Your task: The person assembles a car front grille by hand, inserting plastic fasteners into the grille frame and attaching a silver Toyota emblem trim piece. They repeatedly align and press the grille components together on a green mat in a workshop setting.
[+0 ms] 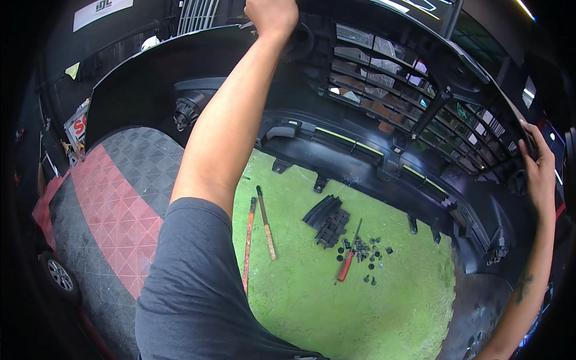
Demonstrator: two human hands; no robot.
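Note:
A large black car bumper [138,90] stands with its hollow inner side toward me, its slatted grille [384,75] at the upper right. My left hand [273,15], cut off by the top of the picture, is closed at the bumper's upper rim; its fingertips are hidden. At the far right, my right hand [538,165] grips the bumper's edge, thumb on the inner side. Below, on a green surface [300,294], a red-handled screwdriver [346,264] lies among several small black clips [362,247]. Black plastic pieces [327,221] rest beside them.
Two long thin tools lie on the green surface near my left sleeve: an orange-red bar [249,240] and a dark rod with a wrapped handle [266,222]. Grey and red floor tiles [120,210] spread to the left. A car wheel [59,274] shows at the lower left.

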